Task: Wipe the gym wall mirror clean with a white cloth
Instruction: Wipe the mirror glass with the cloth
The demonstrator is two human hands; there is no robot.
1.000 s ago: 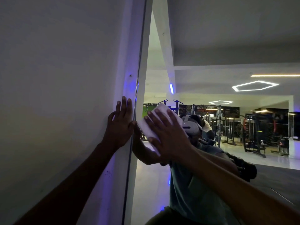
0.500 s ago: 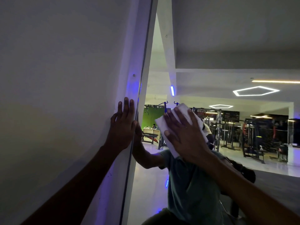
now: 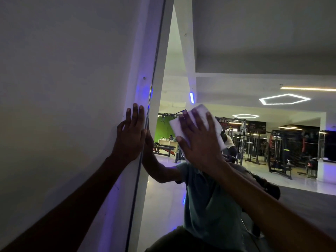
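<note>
Sliding up and away from the left edge of the mirror point(image 3: 254, 51), the right hand point(image 3: 198, 142) presses the white cloth point(image 3: 181, 124) flat with spread fingers, so more glass gets wiped. The left hand point(image 3: 131, 135) still rests flat on the wall point(image 3: 63, 88) just beside that edge, holding nothing

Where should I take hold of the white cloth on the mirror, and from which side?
Probably at the upper-left corner of the white cloth, coming from the left. The right hand lies flat with spread fingers over its middle, pressing it against the mirror, so only that edge and the top corner stick out. The left hand rests on the wall nearby.
</note>
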